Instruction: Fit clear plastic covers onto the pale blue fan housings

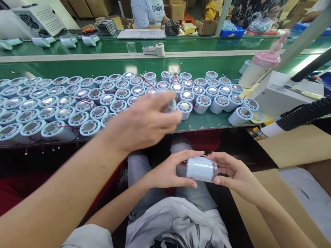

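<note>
Above my lap, my left hand (172, 170) and my right hand (234, 170) grip a light blue cylinder (200, 168) from its two sides. The cylinder lies on its side and has a clear plastic cup or sleeve around it, with the clear rim by my right fingers. A thin wire shows at its upper edge. Another person's hand (144, 120) reaches in from the left over the bench, blurred, with a similar blue cylinder (170, 106) partly hidden at its fingers. Rows of blue cylinders (90, 127) with round silvery tops and thin red wires stand on the green bench (204, 123).
A pink-topped bottle (261, 67) and a white box-shaped device (289, 88) stand at the right, near a black ribbed hose (305, 115). An open cardboard box (261, 203) sits beside my right arm. Across the bench are a clear cup (131, 49) and a person (147, 13).
</note>
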Motion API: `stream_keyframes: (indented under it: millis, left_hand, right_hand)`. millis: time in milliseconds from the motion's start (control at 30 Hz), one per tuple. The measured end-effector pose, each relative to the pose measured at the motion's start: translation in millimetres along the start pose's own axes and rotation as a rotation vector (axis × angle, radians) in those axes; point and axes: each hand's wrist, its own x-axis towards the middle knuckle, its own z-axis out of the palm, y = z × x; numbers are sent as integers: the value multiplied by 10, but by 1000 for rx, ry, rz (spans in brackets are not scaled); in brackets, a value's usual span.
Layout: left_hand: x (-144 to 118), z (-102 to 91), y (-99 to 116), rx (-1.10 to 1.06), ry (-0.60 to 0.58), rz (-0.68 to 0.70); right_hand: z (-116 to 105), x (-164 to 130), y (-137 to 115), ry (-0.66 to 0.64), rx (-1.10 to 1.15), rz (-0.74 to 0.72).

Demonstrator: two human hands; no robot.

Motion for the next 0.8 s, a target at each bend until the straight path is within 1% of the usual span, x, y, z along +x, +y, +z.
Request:
stream_keyframes:
  millis: [167, 400, 533, 700, 800]
  left_hand:
    - [-2, 19, 67, 52, -15, -4]
    - [2, 27, 58, 43, -13, 8]
    - [-2, 30, 63, 40, -25, 3]
    - [-2, 24, 56, 29, -18, 73]
    - [2, 9, 24, -2, -22, 100]
  right_hand:
    - [8, -19, -22, 17, 119, 109]
    - [38, -1, -12, 39, 234, 165]
    - [71, 27, 18, 77, 272, 241]
    - [125, 55, 26, 68, 304, 316]
    - [147, 70, 39, 34, 345, 353]
